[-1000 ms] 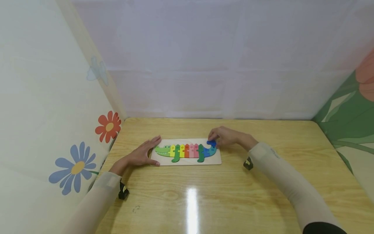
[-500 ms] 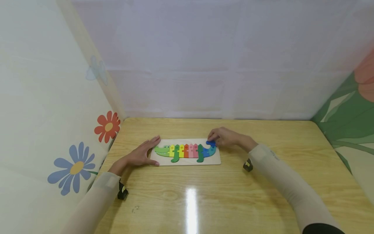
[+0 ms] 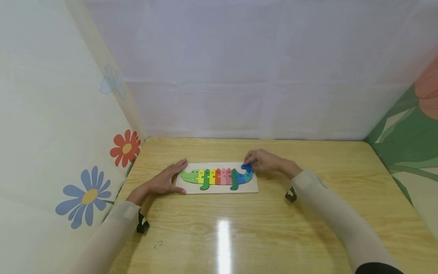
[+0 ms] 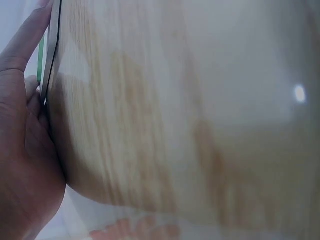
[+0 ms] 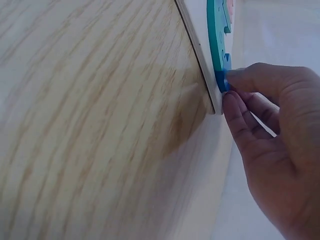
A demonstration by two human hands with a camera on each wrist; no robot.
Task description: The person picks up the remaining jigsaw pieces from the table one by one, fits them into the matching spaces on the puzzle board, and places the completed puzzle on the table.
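Observation:
In the head view a pale wooden puzzle board [image 3: 215, 190] lies on the table, bearing a crocodile of coloured pieces. Its head is light green, its body runs through yellow, orange and pink, and its legs are dark green. At the right end, my right hand [image 3: 267, 160] pinches the dark blue tail-tip piece [image 3: 246, 167] between thumb and fingers. The right wrist view shows the thumb on this blue piece [image 5: 223, 81] beside the board's corner. My left hand [image 3: 165, 179], thumb and fingers spread and straight, rests against the board's left end.
The board sits on a light wood-grain table [image 3: 191, 228] with a bright reflection near its front. A white sheet [image 3: 212, 95] hangs behind the table. A flower-printed wall [image 3: 44, 125] stands on the left, and another printed panel [image 3: 407, 140] on the right.

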